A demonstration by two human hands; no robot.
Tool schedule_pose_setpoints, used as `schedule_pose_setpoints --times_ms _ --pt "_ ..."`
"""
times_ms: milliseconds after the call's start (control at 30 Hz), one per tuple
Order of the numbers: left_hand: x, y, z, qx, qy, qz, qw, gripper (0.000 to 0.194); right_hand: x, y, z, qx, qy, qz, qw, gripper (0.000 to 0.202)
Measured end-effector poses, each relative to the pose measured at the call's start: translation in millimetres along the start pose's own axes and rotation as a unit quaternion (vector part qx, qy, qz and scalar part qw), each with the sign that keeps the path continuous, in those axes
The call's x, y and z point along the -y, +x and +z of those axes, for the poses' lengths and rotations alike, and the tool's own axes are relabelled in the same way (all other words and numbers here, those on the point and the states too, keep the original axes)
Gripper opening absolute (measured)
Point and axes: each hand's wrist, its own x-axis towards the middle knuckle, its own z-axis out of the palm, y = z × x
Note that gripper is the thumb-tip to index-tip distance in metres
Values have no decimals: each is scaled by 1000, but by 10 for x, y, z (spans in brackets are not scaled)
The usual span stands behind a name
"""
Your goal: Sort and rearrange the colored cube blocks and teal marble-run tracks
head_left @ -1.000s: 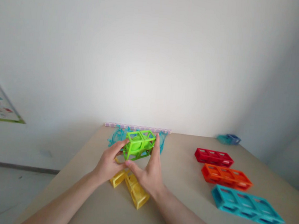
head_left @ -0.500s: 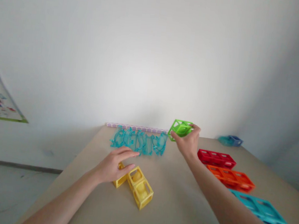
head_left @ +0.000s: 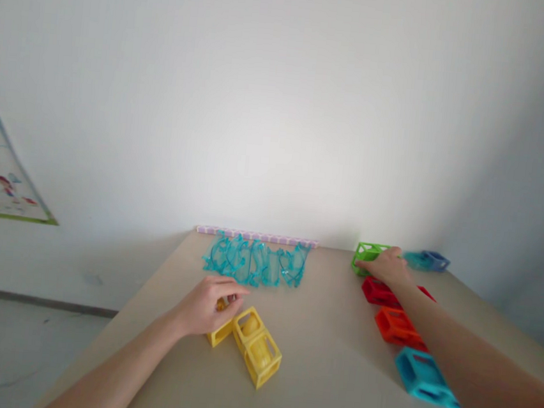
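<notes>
My right hand (head_left: pixel 388 266) holds a green open-frame cube block (head_left: pixel 368 255) at the far right part of the table, by the wall and just behind the red block row. Its thumb is on the near side; the other fingers are partly hidden. My left hand (head_left: pixel 211 304) hovers over a yellow cube block (head_left: pixel 221 336), its fingers bent with a gap between thumb and fingertips. The hand covers part of that cube. Beside it lies a joined pair of yellow blocks (head_left: pixel 258 347), set at an angle, with rounded shapes inside the frames.
Red (head_left: pixel 379 292), orange (head_left: pixel 399 328) and turquoise (head_left: pixel 428 379) block rows lie at the right, partly behind my right arm. Clear teal pieces (head_left: pixel 256 263) sit before a patterned strip (head_left: pixel 257 235) along the wall. A blue block (head_left: pixel 434 261) stands in the far right corner.
My right hand has carried the green block rightward and down, to beside the red row. My left hand has stayed by the yellow blocks, its fingers bending a little more.
</notes>
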Motion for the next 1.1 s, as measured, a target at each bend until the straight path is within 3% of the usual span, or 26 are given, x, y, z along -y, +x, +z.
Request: schedule_pose_setpoints --times_ms 133,233,300,333,400,467,533,567,700,800,900,1000,1100 --pt "19 4 -12 -2 -2 -1 1000 30 59 -83 -171 29 -3 16 999 114" --pt "25 6 -3 -10 -4 -9 1000 33 229 -355 -404 -22 -23 16 999 101" --pt "31 5 12 -13 -8 -11 1000 35 400 -741 -533 -61 -18 -74 995 83" --pt "38 3 20 -13 -12 -10 1000 36 492 -1001 -570 -49 7 -162 986 69" --pt "56 -1 34 -13 -18 -13 1000 37 668 -1603 -573 49 94 -299 948 42" --pt "79 -6 38 -15 -25 -21 999 39 812 -2193 -503 152 135 -392 897 43" --pt "95 -11 30 -21 -35 -25 999 40 913 -2613 -407 189 117 -421 879 55" --pt "98 -13 23 -23 -39 -23 999 40 946 -2731 -365 216 101 -433 869 51" --pt "77 -26 5 -16 -62 -3 998 37 970 -2699 -274 275 112 -423 856 19" --pt "64 -38 15 -5 -113 19 993 36 934 -2523 -236 290 166 -349 876 19" --pt "87 -38 -2 -60 -127 49 989 33 892 -2463 -167 290 218 -315 877 20" --pt "109 -20 -65 -131 -88 38 987 28 866 -2488 -91 278 282 -317 862 24" --pt "69 10 -103 -91 -55 21 994 31 872 -2535 -54 280 354 -341 825 26"
